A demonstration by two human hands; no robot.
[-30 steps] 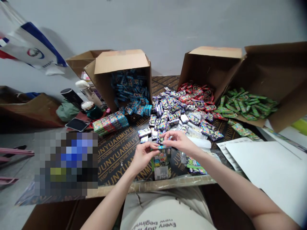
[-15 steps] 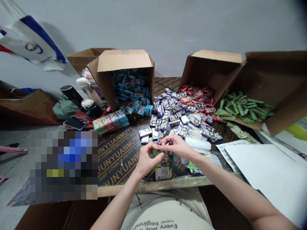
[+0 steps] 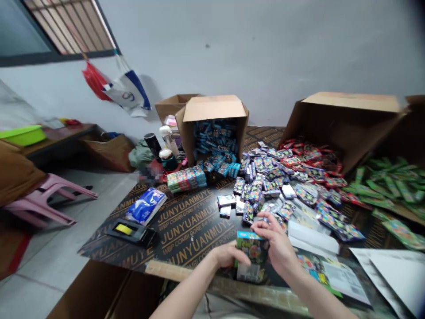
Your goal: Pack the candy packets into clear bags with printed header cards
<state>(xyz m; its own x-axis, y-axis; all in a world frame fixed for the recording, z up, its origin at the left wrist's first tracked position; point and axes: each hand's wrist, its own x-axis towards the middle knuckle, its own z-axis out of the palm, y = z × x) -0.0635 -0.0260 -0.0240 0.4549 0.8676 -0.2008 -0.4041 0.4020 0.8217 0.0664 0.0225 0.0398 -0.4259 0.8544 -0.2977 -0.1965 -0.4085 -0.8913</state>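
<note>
Left hand (image 3: 229, 257) is steadying and grasping a dark, green-printed upright cardboard box (image 3: 254, 252); right hand (image 3: 275, 237), its grip unclear, is working at the top, seemingly needing continued support.

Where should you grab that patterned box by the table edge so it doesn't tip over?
Probably by its left and right sides, one hand coming from each. The patterned box looks upright, with flat sides and its blue top uppermost, so squeezing inward should steady it. The left hand has its thumb across the front; the right hand is by the upper right corner.
</note>
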